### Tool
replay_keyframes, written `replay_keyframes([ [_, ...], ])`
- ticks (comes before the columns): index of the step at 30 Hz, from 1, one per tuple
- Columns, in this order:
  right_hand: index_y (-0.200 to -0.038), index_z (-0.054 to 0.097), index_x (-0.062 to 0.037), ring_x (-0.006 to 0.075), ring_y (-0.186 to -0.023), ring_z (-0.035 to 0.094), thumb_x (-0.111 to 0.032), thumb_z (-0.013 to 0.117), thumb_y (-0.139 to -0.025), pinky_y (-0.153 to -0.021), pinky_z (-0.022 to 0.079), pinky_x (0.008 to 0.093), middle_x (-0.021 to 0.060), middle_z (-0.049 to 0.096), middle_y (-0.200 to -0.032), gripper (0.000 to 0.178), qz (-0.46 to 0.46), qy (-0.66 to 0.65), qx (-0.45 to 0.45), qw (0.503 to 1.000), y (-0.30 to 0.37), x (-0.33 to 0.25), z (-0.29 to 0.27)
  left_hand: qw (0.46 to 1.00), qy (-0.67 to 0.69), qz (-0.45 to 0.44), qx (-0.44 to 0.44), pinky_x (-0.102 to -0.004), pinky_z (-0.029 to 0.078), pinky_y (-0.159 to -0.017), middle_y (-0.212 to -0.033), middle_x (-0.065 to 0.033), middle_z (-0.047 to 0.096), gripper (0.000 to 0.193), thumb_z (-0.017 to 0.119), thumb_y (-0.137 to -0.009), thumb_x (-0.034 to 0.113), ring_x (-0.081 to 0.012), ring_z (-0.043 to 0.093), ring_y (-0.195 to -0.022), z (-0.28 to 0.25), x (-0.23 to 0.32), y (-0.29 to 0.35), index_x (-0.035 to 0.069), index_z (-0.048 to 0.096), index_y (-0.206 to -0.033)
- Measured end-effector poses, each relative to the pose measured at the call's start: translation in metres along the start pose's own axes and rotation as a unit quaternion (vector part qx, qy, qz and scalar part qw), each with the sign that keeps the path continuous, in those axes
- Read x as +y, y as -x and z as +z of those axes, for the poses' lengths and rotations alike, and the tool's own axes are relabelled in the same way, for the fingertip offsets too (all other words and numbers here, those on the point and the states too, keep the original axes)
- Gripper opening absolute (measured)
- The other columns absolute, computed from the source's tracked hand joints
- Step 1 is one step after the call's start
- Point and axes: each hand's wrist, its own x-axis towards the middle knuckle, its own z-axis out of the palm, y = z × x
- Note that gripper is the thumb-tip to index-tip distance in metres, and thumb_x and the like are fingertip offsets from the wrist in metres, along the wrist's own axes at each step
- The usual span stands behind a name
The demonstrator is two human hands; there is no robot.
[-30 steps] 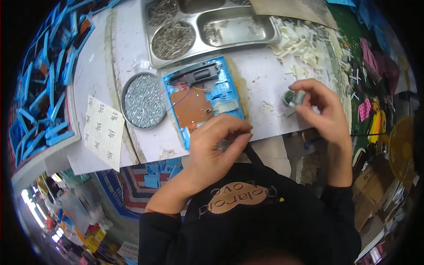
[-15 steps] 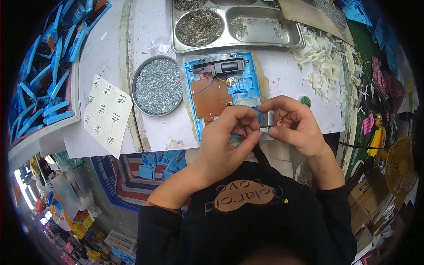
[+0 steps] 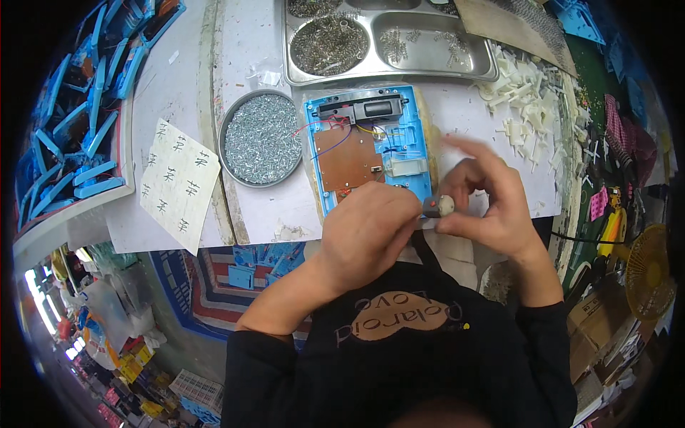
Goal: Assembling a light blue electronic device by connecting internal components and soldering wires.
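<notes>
My left hand (image 3: 371, 227) is closed, back of the hand up, with its fingertips pinching a small motor (image 3: 431, 207). The motor has a grey metal body, a pale end and a red dot on its side. My right hand (image 3: 492, 200) is just to the right of it, fingers and thumb curved apart around its pale end. Whether the right thumb touches the motor I cannot tell. Behind my left hand lies an open blue plastic housing (image 3: 417, 139), with a brown circuit board (image 3: 347, 158), a black part (image 3: 371, 108) and thin coloured wires inside.
A round pan of silver screws (image 3: 260, 139) stands left of the housing, beside a marked paper sheet (image 3: 178, 187). At the back is a steel compartment tray (image 3: 399, 77) with springs. White plastic parts (image 3: 524, 107) are heaped at right. Blue housings (image 3: 89, 107) fill a bin at left.
My right fingers have spread away from the motor. My left hand has turned over, knuckles up, and the motor's pale end now points right.
</notes>
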Motion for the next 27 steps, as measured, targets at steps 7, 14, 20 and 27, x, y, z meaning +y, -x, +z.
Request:
replay_keyframes([
  [7,-0.108,0.072,-0.005,0.0254,-0.073,0.069,-0.006,0.085,-0.075,-0.062,0.055,0.0343,0.0082,0.072,-0.09,0.036,-0.207,0.135,-0.061,0.967,-0.014,-0.006,-0.011,0.989,0.121,-0.08,-0.005,-0.0367,0.055,-0.076,-0.097,-0.0121,0.072,0.028,0.076,-0.081,-0.006,-0.0305,0.069,-0.085,-0.012,-0.001,-0.003,0.004,0.064,-0.104],
  [14,-0.109,0.071,-0.0028,0.0262,-0.076,0.069,-0.003,0.083,-0.072,-0.063,0.057,0.0346,0.0117,0.071,-0.096,0.039,-0.279,0.159,-0.04,0.946,-0.012,0.003,-0.004,0.985,0.124,-0.117,-0.031,-0.031,0.053,-0.087,-0.113,-0.0161,0.065,0.015,0.07,-0.089,-0.004,-0.024,0.064,-0.102,-0.014,0.0,0.0,0.001,0.063,-0.101],
  [20,-0.109,0.071,-0.0024,0.0277,-0.077,0.07,-0.001,0.078,-0.075,-0.064,0.058,0.0347,0.0138,0.071,-0.097,0.036,-0.282,0.184,-0.03,0.941,-0.005,0.006,-0.003,0.991,0.083,-0.109,0.002,-0.036,0.053,-0.084,-0.113,-0.0143,0.063,0.024,0.078,-0.079,-0.004,-0.0296,0.064,-0.098,-0.008,0.002,0.002,0.004,0.066,-0.098],
  [27,-0.112,0.069,-0.0017,0.0294,-0.08,0.07,0.001,0.077,-0.075,-0.066,0.058,0.0363,0.0151,0.071,-0.099,0.038,-0.275,0.185,0.001,0.943,0.001,0.018,0.0,0.993,0.063,-0.097,0.012,-0.0244,0.048,-0.073,-0.111,-0.011,0.054,0.026,0.081,-0.077,-0.007,-0.0144,0.057,-0.09,-0.008,-0.001,0.006,0.003,0.067,-0.096],
])
